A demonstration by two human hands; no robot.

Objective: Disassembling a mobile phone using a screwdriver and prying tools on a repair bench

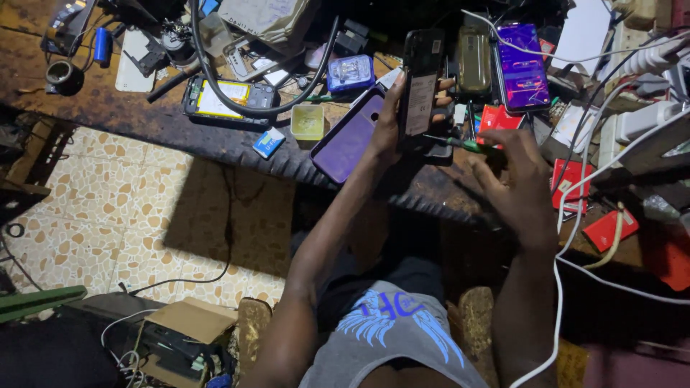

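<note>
Two hands work at the near edge of a cluttered worktop. The right hand, fingers loosely curled, pinches a green-handled screwdriver whose tip points at an opened black phone. The left hand grips that phone upright, back facing the camera. Just left of the phone lies a purple back cover; beyond it to the right, a lit phone glows purple.
</note>
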